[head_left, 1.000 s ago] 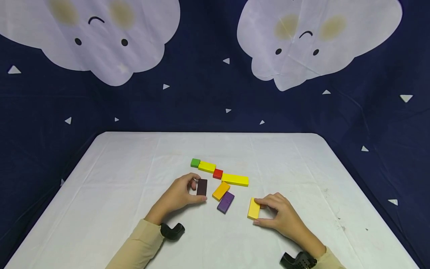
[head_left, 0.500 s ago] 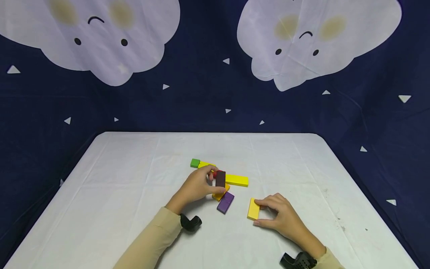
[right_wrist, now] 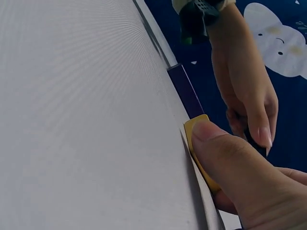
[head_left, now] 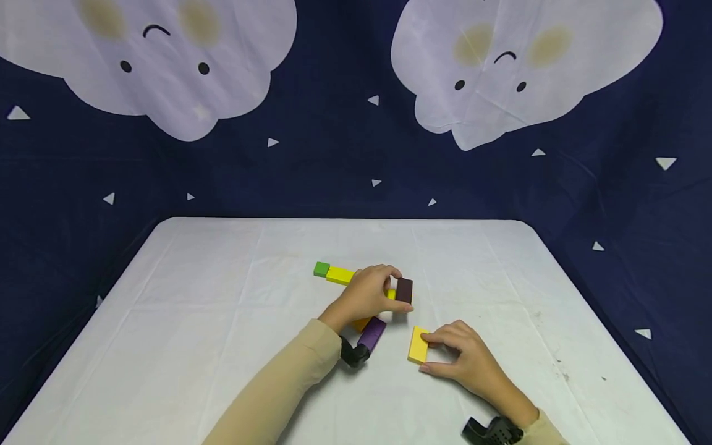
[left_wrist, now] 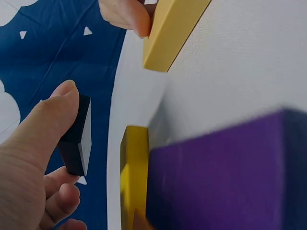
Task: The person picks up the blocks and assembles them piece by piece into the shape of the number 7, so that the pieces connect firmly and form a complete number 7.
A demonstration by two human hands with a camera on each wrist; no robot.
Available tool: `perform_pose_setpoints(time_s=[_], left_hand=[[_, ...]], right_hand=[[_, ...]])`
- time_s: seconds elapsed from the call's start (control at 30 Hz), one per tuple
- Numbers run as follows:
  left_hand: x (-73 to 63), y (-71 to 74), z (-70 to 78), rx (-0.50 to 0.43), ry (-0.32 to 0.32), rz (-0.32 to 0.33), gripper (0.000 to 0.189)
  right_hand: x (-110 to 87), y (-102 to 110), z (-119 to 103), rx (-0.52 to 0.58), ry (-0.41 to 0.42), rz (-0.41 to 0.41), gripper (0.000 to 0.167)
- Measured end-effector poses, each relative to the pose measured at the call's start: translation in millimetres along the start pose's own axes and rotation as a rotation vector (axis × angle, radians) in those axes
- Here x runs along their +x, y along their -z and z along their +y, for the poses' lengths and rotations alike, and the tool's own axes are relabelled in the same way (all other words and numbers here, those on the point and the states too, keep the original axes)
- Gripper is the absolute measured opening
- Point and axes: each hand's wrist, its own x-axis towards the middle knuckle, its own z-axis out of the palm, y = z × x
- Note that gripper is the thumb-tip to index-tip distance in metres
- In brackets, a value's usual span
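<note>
My left hand [head_left: 369, 293] pinches a dark brown block [head_left: 404, 291] between thumb and fingertips, held up near the right end of a long yellow block [head_left: 392, 294]. That hand and forearm hide most of the long block. In the left wrist view, the brown block [left_wrist: 76, 136] stands out against the backdrop. My right hand [head_left: 464, 355] holds a light yellow block [head_left: 418, 345] by its ends, low at the table. Between the hands lies a purple block [head_left: 372, 332], partly behind the left wrist camera, with an orange block [head_left: 361, 323] mostly covered beside it.
Farther back, a green block [head_left: 321, 269] touches a shorter yellow block [head_left: 340, 275] in a line of blocks on the white-covered table [head_left: 222, 358]. A dark blue backdrop [head_left: 334, 167] with printed clouds hangs behind the table's far edge.
The left hand has carried the brown block rightward over the row, from left of the orange block to the long yellow block's right end. The right hand has stayed still with its block.
</note>
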Motion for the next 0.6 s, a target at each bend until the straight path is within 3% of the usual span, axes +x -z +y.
perform_pose_setpoints(time_s=[0.6], left_hand=[[23.7,-23.9,17.9,0.123,-0.019,-0.082,0.069]], right_hand=[[-0.3,0.1,2.0,0.01,0.025,-0.007,0.044]])
